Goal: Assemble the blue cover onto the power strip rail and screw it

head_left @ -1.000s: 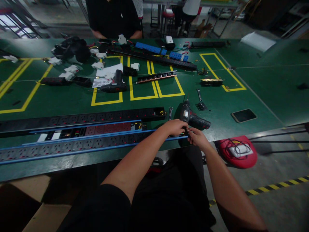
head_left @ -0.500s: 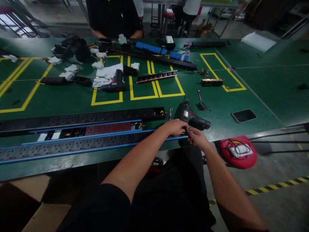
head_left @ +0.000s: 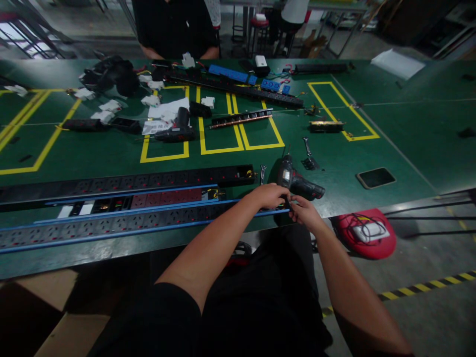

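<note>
My left hand (head_left: 273, 195) and my right hand (head_left: 302, 210) meet at the right end of the nearest long black socket strip (head_left: 122, 221), which has blue edges. Between their closed fingers is a small dark piece (head_left: 286, 202), partly hidden by the fingers. Just beyond my hands a black power drill (head_left: 297, 181) lies on its side. A small wrench (head_left: 263, 173) lies behind my left hand. Farther back are a second black socket strip (head_left: 167, 179) and, between the two strips, a dark red socket section (head_left: 167, 197).
The green table (head_left: 345, 168) also holds a phone (head_left: 376, 178), another wrench (head_left: 306, 146), a second drill (head_left: 177, 130), a copper-edged strip (head_left: 241, 118) and blue socket pieces (head_left: 228, 73). A person in black (head_left: 174, 29) is across the table. A red stool (head_left: 385, 238) stands at right.
</note>
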A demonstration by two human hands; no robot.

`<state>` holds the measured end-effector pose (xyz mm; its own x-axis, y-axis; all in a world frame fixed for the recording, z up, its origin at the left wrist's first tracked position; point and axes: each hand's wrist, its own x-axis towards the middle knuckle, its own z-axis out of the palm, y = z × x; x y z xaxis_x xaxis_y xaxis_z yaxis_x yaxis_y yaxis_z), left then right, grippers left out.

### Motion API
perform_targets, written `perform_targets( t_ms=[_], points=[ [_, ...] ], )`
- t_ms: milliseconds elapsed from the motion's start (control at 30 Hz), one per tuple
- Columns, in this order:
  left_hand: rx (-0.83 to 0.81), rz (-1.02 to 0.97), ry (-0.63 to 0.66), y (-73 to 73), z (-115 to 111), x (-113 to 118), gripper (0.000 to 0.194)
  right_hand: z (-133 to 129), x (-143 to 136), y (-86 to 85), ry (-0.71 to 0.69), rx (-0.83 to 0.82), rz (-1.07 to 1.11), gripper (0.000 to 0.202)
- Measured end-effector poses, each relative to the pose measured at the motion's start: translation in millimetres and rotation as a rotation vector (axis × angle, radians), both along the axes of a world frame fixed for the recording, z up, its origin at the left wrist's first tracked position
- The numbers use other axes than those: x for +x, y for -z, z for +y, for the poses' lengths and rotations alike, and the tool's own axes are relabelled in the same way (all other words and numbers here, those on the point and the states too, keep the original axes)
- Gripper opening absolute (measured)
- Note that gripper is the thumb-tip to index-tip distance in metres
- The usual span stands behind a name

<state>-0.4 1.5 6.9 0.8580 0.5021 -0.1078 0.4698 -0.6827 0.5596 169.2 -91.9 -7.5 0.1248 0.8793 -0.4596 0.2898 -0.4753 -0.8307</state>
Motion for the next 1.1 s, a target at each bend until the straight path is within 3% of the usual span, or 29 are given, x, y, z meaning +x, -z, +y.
perform_targets(
  t_ms=[867,1100],
  points=[
    [-0.002,0.003,-0.017,-4.4,-1.3,-0.4,0.028,2.1,0.9,6.8,0.010,-0.008,-0.036,0.028],
    [-0.007,-0.006,-0.005,-4.5,-1.4,-0.7,0.027,-0.2,-1.5,-1.2,0.018,-0.010,0.025,0.026]
  ],
)
